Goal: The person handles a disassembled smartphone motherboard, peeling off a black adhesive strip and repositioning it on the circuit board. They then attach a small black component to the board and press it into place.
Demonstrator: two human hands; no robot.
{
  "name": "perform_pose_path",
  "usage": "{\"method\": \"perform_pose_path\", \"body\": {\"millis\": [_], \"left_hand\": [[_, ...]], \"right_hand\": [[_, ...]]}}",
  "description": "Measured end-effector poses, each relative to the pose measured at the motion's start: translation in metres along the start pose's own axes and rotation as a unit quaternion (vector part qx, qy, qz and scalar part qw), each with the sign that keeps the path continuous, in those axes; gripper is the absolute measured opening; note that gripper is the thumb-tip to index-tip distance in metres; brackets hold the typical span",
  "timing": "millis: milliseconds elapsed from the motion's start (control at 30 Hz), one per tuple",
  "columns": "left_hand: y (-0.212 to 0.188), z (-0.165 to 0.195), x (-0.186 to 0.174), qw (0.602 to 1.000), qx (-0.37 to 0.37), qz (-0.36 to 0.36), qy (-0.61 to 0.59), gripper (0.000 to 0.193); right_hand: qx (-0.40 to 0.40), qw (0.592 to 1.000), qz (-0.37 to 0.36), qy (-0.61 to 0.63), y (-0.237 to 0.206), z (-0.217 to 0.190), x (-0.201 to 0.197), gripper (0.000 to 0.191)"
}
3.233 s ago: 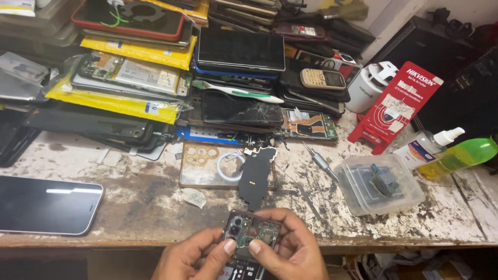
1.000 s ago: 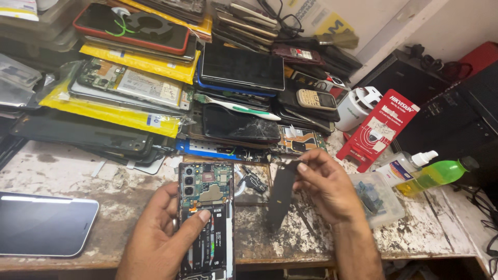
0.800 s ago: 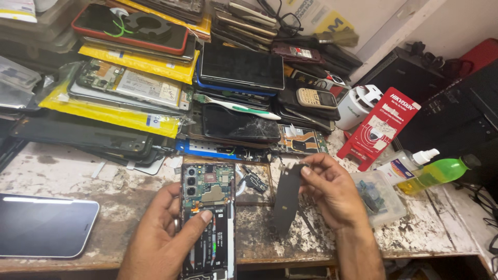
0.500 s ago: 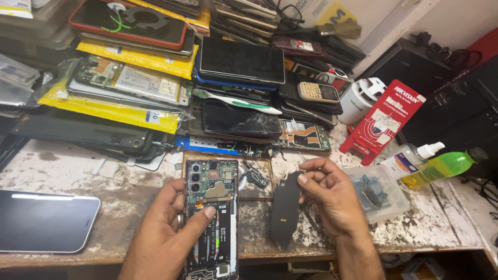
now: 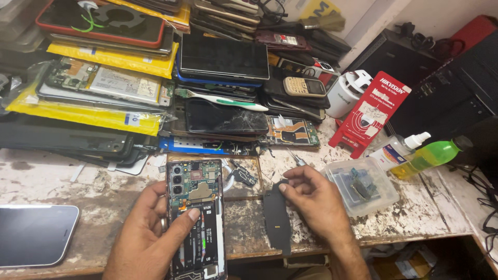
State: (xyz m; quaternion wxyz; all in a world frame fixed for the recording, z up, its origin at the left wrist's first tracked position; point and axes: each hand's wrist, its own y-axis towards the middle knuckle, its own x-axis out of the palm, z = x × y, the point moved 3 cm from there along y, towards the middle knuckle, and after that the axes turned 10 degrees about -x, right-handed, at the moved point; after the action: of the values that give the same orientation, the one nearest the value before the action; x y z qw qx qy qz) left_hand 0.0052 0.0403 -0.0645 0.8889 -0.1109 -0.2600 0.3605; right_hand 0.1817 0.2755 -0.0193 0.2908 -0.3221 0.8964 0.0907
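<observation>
My left hand [image 5: 148, 233] grips the opened phone [image 5: 196, 218], lower centre of frame, back cover off & circuit board showing; thumb pressed on its middle, fingers wrapped behind the left edge. Right hand [image 5: 316, 202], just right of it, pinches a thin black panel [image 5: 277, 220] at its top edge btw thumb & fingers, panel's lower end reaching past the bench [image 5: 78, 186] edge. Bench is worn & paint-flecked. Lower left: a dark phone [image 5: 33, 233] lying screen-up. Right: clear plastic box [image 5: 363, 184] w/ small parts, green bottle [image 5: 430, 155] beside it, red packet [image 5: 371, 114] above. Upper frame: heaps of phones & yellow packets [image 5: 83, 114].
</observation>
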Motion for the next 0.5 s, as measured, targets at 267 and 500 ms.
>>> {"method": "perform_pose_path", "body": {"millis": [267,500], "left_hand": [[0.003,-0.005,-0.002,1.000,0.001,-0.010,-0.011,0.049],[0.003,-0.005,-0.001,0.998,0.041,-0.030,-0.020,0.051]], "right_hand": [[-0.235,0.938,0.004,-0.256,-0.013,-0.056,0.015,0.032],[-0.169,0.898,-0.131,-0.384,-0.002,-0.085,0.048,0.036]]}}
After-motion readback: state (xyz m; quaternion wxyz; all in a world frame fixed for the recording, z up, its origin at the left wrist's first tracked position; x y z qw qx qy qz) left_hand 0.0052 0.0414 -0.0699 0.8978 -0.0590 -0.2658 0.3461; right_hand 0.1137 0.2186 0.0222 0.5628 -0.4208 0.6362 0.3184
